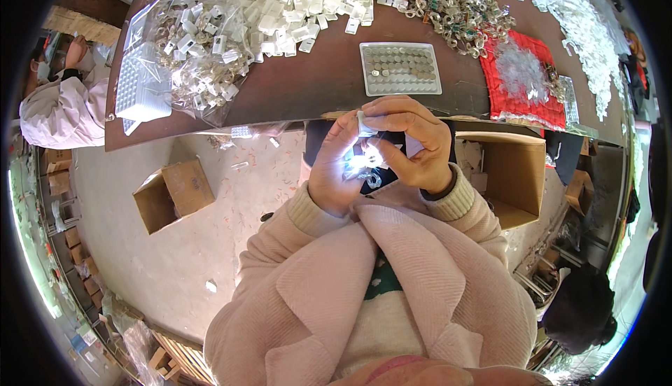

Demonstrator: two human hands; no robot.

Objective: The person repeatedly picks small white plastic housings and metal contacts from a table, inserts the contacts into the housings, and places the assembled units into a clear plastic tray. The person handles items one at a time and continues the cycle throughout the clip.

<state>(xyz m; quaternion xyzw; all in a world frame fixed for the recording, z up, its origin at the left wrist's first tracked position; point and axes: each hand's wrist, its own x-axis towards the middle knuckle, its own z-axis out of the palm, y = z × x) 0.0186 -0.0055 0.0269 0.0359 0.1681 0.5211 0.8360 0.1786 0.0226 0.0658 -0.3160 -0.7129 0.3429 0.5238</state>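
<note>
Just in front of the table edge, both hands are raised close together around a small white plastic light (365, 125). My left hand (333, 169) is closed on it from the left, its thumb and fingers near the top of the piece. My right hand (418, 141) pinches at it from the right, fingers bent over the upper end. A bright white glow (364, 160) shines between the palms and washes out detail there. Below the glow hangs a clear ring-shaped part (374, 179). Fingers partly hide how the pieces join.
On the brown table (315, 71) lies a white tray (402, 93) of round button cells. Behind are heaps of white plastic cases (294, 8) and clear rings (455, 1). A red cloth (495, 85) bears clear bits. Cardboard boxes (189, 188) stand below; another person's sleeve (66, 109) shows left.
</note>
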